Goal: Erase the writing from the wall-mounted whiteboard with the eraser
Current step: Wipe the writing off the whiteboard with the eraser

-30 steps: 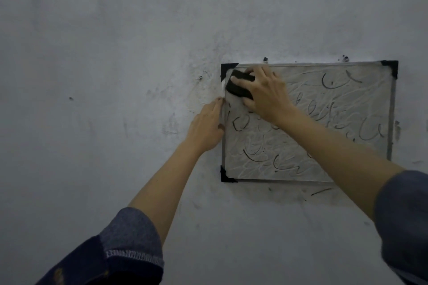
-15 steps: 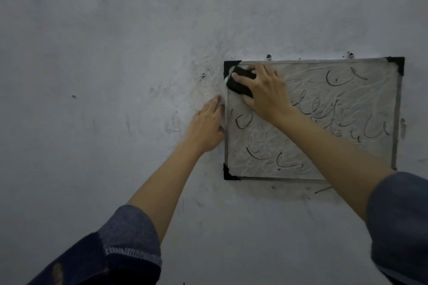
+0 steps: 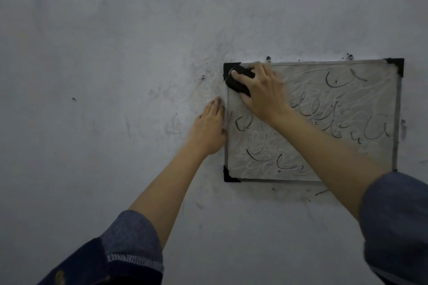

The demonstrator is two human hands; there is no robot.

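Observation:
A small whiteboard (image 3: 347,90) with a metal frame and black corner caps hangs on the grey wall at the right. Black scribbled writing (image 3: 324,118) covers its middle, right and lower left over smeared streaks. My right hand (image 3: 264,92) grips a black eraser (image 3: 238,82) and presses it on the board's top left corner. My left hand (image 3: 209,129) lies flat on the wall with straight fingers, touching the board's left frame edge.
Two screws (image 3: 268,59) stick out of the wall just above the board's top edge. Another small screw (image 3: 203,76) sits left of the board. Smudges and a stray pen mark (image 3: 322,192) lie on the wall below the frame.
The eraser and my right hand have stayed at the top left corner, shifting only slightly. My left hand has slid a little left off the frame onto the wall.

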